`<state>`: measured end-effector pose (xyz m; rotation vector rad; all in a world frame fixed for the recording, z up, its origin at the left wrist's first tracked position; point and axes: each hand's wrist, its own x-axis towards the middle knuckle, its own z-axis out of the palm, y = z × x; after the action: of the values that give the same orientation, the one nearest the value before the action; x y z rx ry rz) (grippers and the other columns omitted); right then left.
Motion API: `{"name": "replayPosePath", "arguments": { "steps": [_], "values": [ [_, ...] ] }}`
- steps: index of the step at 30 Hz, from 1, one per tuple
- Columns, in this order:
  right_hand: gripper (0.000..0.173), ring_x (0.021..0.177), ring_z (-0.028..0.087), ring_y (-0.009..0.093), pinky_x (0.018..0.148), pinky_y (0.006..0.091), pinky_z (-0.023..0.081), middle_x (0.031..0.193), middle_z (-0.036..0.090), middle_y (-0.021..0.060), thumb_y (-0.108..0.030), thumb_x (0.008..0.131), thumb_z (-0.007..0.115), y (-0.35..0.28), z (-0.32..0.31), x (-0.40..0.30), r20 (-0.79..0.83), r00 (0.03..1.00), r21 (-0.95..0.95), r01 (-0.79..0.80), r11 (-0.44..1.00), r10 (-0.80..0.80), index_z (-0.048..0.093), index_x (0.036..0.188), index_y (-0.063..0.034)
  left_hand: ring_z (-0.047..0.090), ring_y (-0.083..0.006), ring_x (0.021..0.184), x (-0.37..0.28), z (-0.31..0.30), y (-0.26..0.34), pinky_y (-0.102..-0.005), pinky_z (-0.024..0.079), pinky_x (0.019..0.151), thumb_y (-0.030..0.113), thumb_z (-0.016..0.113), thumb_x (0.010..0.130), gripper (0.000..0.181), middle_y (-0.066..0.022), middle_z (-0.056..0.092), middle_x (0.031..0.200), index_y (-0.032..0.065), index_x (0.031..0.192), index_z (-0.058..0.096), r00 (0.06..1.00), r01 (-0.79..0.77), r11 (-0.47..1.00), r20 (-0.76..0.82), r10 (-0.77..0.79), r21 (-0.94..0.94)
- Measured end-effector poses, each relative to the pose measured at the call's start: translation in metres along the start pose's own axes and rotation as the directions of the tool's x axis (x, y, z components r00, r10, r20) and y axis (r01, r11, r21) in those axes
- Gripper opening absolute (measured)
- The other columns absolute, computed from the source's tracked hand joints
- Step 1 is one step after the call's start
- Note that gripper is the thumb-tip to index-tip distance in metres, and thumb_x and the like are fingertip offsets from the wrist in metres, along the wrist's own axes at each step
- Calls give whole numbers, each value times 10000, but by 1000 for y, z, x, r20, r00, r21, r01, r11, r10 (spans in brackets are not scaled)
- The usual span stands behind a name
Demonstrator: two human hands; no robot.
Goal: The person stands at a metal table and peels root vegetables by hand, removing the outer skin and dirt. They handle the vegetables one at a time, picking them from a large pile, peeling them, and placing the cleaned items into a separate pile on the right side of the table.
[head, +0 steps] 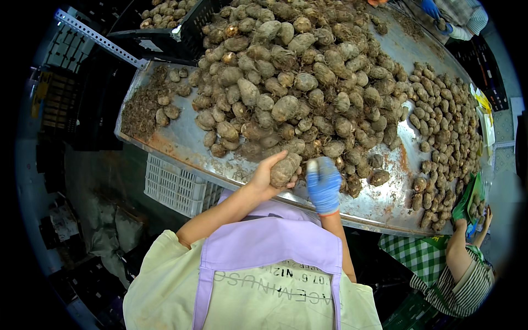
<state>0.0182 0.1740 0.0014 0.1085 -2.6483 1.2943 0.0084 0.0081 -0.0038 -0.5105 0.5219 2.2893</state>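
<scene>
My bare left hand (263, 175) is closed around a brown taro corm (285, 171) above the front edge of the metal table (187, 153). Just to its right is my right hand (324, 185), in a blue knitted glove with an orange cuff. The glove is blurred and its fingers look curled; whether they hold anything cannot be made out. Beyond both hands rises a large heap of hairy taro corms (284, 109). Several loose corms lie near the glove, one of them a short corm (379, 177) on the bare metal.
Root fibre debris (142, 109) covers the table's left end, below a black crate (152, 45) of corms. Smaller corms (443, 136) spread along the right. A white plastic crate (175, 183) sits under the table. One co-worker holds a green bag (468, 202); another's blue-gloved hand (431, 8) is at far right.
</scene>
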Motion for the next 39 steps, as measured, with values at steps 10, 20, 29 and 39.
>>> {"name": "replayPosePath", "arguments": {
  "steps": [10, 20, 29, 39],
  "values": [
    [857, 1179, 471, 227, 961, 319, 402, 1312, 446, 155, -450, 780, 679, -3, -23, -4, 349, 922, 537, -342, 771, 166, 270, 1399, -19, 439, -216, 1143, 15, 5, -21, -359, 373, 935, 434, 320, 975, 587, -86, 381, 1327, 100, 1439, 191, 932, -303, 607, 94, 350, 735],
    [318, 773, 593, 135, 567, 191, 531, 930, 587, 89, -328, 789, 700, 166, -201, 57, -263, 666, 953, 65, 297, 698, 592, 977, -96, 553, -107, 864, 4, 19, -14, -250, 442, 688, 193, 502, 935, 275, -51, 607, 1012, 60, 1175, 533, 998, 4, 567, -39, 49, 824],
    [772, 1265, 389, 317, 1010, 417, 377, 1356, 414, 179, -287, 733, 742, 243, -167, 52, -269, 865, 180, -387, 904, 423, 363, 1375, -90, 560, -103, 827, 9, 20, -10, -240, 446, 691, 169, 503, 930, 246, -32, 604, 986, 57, 1143, 551, 994, 37, 557, -88, 65, 830],
    [764, 1238, 383, 381, 1040, 436, 309, 1326, 435, 214, -482, 722, 683, 206, -132, 94, -16, 886, -465, -417, 781, 464, 435, 1320, -76, 556, -95, 822, 9, 13, -10, -243, 442, 694, 217, 522, 921, 256, -29, 616, 989, 70, 1125, 572, 995, 33, 542, -76, 57, 840]
  ]
}}
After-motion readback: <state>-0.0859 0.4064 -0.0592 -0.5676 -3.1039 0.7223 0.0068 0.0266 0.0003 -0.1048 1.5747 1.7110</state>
